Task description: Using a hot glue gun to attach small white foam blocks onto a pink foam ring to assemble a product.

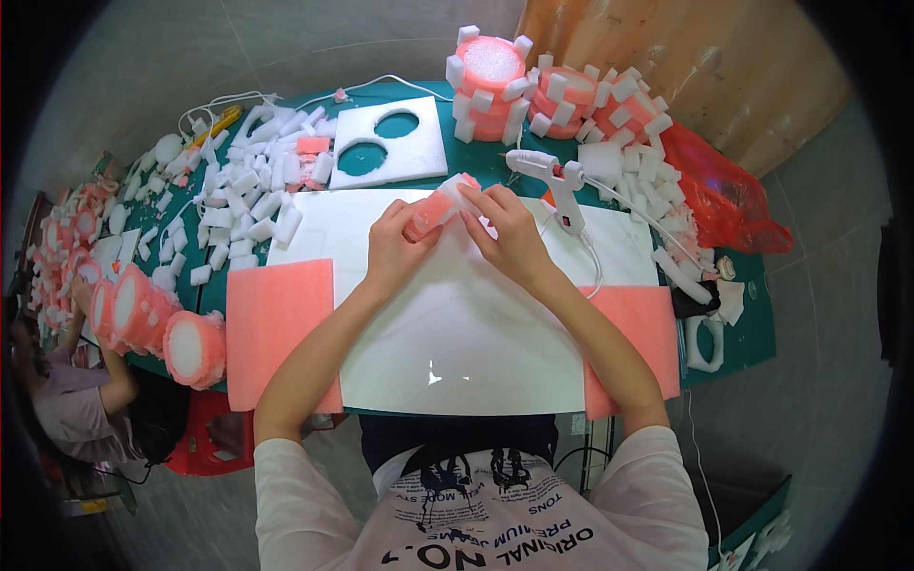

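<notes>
Over the far part of the white board (457,333) I hold a small pink foam piece (433,213) with some white foam on it. My left hand (398,244) is closed round its left end. The fingers of my right hand (506,234) are pressed against its right end, partly hiding it. Just beyond my right hand lies a white hot glue gun (557,186), its cable running off to the right. A white foam sheet with two round holes (433,143) lies beyond my left hand.
White foam blocks (252,195) are heaped at the left. Pink foam cylinders with white blocks (493,90) stand at the back, beside a red plastic bag (719,190). Pink sheets (276,324) flank the board. Another person (86,400) sits at the far left near pink rolls (195,350).
</notes>
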A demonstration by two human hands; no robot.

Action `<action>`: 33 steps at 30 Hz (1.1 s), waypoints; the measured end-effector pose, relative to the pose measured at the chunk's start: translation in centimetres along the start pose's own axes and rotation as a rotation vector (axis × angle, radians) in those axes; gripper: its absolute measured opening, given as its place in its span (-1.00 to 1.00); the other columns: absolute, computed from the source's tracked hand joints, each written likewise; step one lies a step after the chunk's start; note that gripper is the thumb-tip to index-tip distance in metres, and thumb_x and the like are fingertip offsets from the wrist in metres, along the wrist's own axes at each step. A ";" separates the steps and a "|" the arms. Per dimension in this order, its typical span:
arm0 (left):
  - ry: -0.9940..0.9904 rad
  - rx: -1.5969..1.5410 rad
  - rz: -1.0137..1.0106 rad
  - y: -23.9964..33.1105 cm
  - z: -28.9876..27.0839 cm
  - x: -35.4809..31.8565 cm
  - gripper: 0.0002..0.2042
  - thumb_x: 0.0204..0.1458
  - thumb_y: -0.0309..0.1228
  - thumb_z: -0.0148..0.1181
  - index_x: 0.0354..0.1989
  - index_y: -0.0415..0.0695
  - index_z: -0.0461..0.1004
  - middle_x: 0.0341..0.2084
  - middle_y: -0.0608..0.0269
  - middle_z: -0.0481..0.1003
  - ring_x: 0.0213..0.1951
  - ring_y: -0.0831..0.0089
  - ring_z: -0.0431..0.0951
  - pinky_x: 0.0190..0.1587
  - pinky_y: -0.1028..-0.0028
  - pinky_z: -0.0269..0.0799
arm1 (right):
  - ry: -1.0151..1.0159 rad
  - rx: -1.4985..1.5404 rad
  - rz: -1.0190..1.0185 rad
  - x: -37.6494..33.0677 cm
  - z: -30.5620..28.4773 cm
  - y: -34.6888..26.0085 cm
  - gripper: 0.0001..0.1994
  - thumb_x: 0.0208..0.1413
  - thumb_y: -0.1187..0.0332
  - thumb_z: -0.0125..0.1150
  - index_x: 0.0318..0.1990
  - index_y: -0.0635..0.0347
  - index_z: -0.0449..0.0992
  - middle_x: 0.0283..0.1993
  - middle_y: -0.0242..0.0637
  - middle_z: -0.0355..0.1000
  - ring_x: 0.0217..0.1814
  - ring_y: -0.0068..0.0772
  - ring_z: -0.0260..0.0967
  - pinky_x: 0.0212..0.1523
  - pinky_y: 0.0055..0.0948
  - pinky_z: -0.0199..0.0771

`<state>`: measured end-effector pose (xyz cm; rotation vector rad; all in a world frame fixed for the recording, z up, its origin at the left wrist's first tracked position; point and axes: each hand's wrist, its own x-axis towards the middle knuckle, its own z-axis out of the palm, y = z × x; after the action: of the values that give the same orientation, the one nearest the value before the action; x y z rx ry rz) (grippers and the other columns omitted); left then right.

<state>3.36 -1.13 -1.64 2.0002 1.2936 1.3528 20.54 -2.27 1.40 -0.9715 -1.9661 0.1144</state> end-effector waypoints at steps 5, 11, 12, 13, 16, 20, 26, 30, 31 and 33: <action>-0.018 -0.009 0.035 -0.2 0.2 0.0 -0.70 -0.27 -0.53 0.28 -0.27 -0.25 0.45 -0.50 0.23 0.39 -0.49 0.45 0.40 -0.44 0.53 0.31 | 0.004 -0.006 -0.020 -0.1 -0.2 -0.6 -0.68 -0.08 0.47 0.16 -0.09 0.20 0.41 -0.39 -0.21 0.31 -0.40 -0.33 0.25 -0.39 -0.46 0.31; -0.089 0.042 -0.028 0.5 -0.1 -0.3 -0.65 -0.25 -0.57 0.22 -0.19 -0.22 0.41 -0.38 0.15 0.45 -0.36 0.30 0.48 -0.30 0.46 0.37 | 0.002 -0.018 0.006 -0.1 -0.4 -0.7 -0.68 -0.10 0.47 0.17 -0.10 0.19 0.42 -0.37 -0.22 0.32 -0.37 -0.32 0.26 -0.36 -0.44 0.31; -0.093 0.047 -0.026 0.5 -0.1 -0.3 -0.64 -0.23 -0.54 0.19 -0.16 -0.16 0.41 -0.36 0.13 0.44 -0.35 0.23 0.47 -0.30 0.41 0.37 | -0.011 -0.018 0.032 -0.1 -0.4 -0.7 -0.69 -0.10 0.47 0.17 -0.11 0.19 0.43 -0.38 -0.22 0.32 -0.36 -0.32 0.27 -0.36 -0.44 0.31; -0.098 0.051 -0.024 0.4 -0.1 -0.3 -0.63 -0.22 -0.51 0.17 -0.13 -0.10 0.40 -0.34 0.12 0.44 -0.34 0.15 0.47 -0.29 0.36 0.38 | -0.013 -0.018 0.032 -0.1 -0.4 -0.7 -0.69 -0.10 0.47 0.17 -0.11 0.19 0.43 -0.38 -0.22 0.32 -0.36 -0.32 0.27 -0.36 -0.44 0.31; -0.095 0.030 -0.021 0.0 0.0 -0.3 -0.65 -0.20 -0.52 0.16 -0.14 -0.10 0.41 -0.36 0.11 0.45 -0.35 0.15 0.47 -0.29 0.36 0.38 | -0.003 -0.017 0.029 -0.1 -0.3 -0.7 -0.69 -0.10 0.47 0.17 -0.12 0.18 0.43 -0.38 -0.22 0.32 -0.37 -0.34 0.27 -0.39 -0.46 0.32; -0.103 -0.017 -0.012 -0.1 -0.1 -0.2 -0.68 -0.19 -0.52 0.15 -0.16 -0.11 0.42 -0.37 0.11 0.46 -0.36 0.15 0.47 -0.29 0.38 0.38 | 0.031 0.013 0.007 -0.4 0.0 -0.4 -0.68 -0.13 0.47 0.19 -0.13 0.19 0.44 -0.38 -0.22 0.33 -0.46 -0.38 0.27 -0.48 -0.50 0.33; -0.108 -0.022 0.016 -0.2 -0.1 0.0 -0.71 -0.18 -0.55 0.14 -0.19 -0.13 0.44 -0.37 0.11 0.46 -0.36 0.17 0.47 -0.29 0.40 0.39 | 0.120 0.035 -0.046 -1.2 0.8 0.3 -0.64 -0.19 0.47 0.22 -0.12 0.17 0.44 -0.46 -0.25 0.33 -0.61 -0.43 0.23 -0.60 -0.54 0.29; -0.113 -0.045 0.025 -0.2 -0.2 0.1 -0.72 -0.19 -0.56 0.15 -0.21 -0.15 0.44 -0.39 0.11 0.46 -0.37 0.18 0.48 -0.30 0.40 0.39 | 0.104 0.014 -0.028 -1.3 0.6 -0.1 -0.63 -0.21 0.42 0.21 -0.14 0.17 0.42 -0.47 -0.24 0.33 -0.58 -0.28 0.31 -0.57 -0.44 0.34; -0.112 -0.046 0.039 -0.2 -0.2 0.1 -0.73 -0.19 -0.56 0.14 -0.23 -0.16 0.45 -0.39 0.11 0.46 -0.37 0.18 0.47 -0.30 0.40 0.39 | 0.105 0.013 -0.027 -1.4 0.5 0.0 -0.63 -0.21 0.42 0.21 -0.14 0.17 0.42 -0.47 -0.24 0.33 -0.58 -0.28 0.31 -0.57 -0.44 0.34; -0.116 -0.063 0.054 -0.2 -0.2 0.2 -0.75 -0.20 -0.55 0.16 -0.25 -0.18 0.45 -0.43 0.12 0.46 -0.40 0.21 0.47 -0.33 0.42 0.38 | 0.074 -0.035 -0.024 -1.4 0.4 -0.1 -0.63 -0.21 0.39 0.21 -0.13 0.18 0.41 -0.46 -0.24 0.34 -0.57 -0.27 0.32 -0.58 -0.45 0.34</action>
<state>3.12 -0.92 -1.64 2.0512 1.1398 1.2654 20.62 -3.17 0.21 -0.9611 -1.9176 0.0298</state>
